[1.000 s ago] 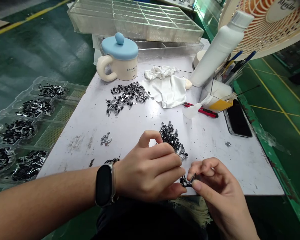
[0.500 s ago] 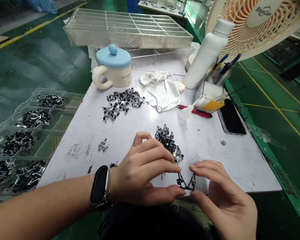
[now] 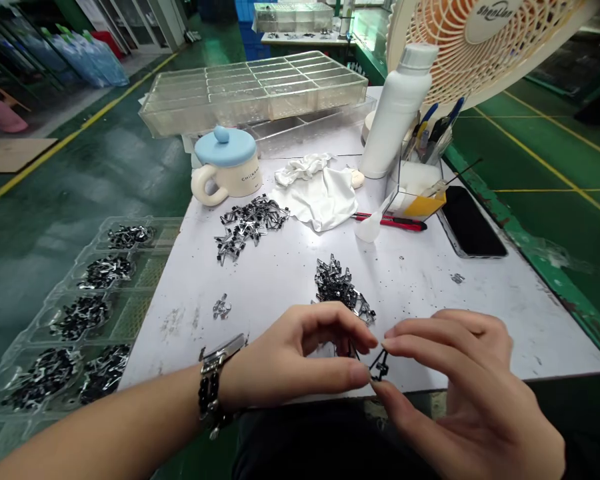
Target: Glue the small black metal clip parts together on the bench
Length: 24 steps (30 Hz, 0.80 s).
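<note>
A small black angular frame-like part (image 3: 380, 365) is pinched between the thumb and fingertips of my right hand (image 3: 473, 383). My left hand (image 3: 300, 357), with a watch and beaded bracelet on the wrist, curls round the part's other side. Its thumb and fingers cover much of that side, though a dark bit shows between them. Both hands are over the table's front edge. Just beyond my left hand lies a pile of small black and silver parts (image 3: 337, 283). Another pile of black and silver parts (image 3: 250, 223) is farther back. Some small silver pieces (image 3: 222, 307) lie to the left.
A blue-lidded mug (image 3: 237, 177), white cloth (image 3: 325, 200), red-and-black cutter (image 3: 400, 222), pen holder (image 3: 415, 187), white bottle (image 3: 397, 113) and phone (image 3: 473, 223) stand or lie around the white table (image 3: 270, 287). Clear trays (image 3: 260, 87) stack behind; a parts tray (image 3: 145, 293) is lower left. A fan (image 3: 470, 47) stands right.
The camera view has tilted and shifted. My left hand has rolled, so the watch face turned upward and its fingers now hide more of the black part. My right hand still pinches it.
</note>
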Each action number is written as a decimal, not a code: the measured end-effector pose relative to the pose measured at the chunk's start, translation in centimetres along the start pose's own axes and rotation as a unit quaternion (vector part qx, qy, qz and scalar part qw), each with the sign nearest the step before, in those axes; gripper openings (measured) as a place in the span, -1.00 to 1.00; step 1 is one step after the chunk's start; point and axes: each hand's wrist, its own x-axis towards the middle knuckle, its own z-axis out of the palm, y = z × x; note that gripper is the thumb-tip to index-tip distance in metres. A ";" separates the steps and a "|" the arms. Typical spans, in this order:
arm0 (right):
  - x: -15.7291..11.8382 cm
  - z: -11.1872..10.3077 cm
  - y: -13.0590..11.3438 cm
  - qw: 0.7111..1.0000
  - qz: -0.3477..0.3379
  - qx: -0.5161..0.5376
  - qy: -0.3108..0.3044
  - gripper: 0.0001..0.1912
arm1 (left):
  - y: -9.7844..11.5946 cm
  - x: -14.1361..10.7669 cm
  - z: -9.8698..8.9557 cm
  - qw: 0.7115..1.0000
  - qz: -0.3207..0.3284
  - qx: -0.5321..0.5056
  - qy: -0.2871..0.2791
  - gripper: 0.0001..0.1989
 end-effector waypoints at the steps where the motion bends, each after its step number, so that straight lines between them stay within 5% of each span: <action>1: 0.2 0.0 -0.1 1.000 -0.010 -0.007 -0.001 -0.85 | 0.0 0.0 0.1 0.998 -0.023 -0.055 -0.008 -0.79; 5: 0.7 0.1 -0.3 0.999 -0.026 -0.023 -0.003 -0.87 | -0.2 0.2 0.4 0.985 -0.052 -0.162 0.004 -0.91; 19: 1.0 0.6 -0.9 0.999 -0.009 -0.032 0.007 -0.88 | -0.7 0.3 0.1 0.979 -0.095 -0.173 0.047 -0.87; 22: 1.6 -0.4 1.0 0.999 -0.029 -0.035 -0.015 -0.65 | -0.8 0.4 0.1 0.974 -0.093 -0.200 0.054 -0.82; 24: 3.0 -1.3 4.1 0.998 -0.013 -0.047 0.034 -0.54 | -0.8 0.5 0.1 0.969 -0.087 -0.224 0.060 -0.82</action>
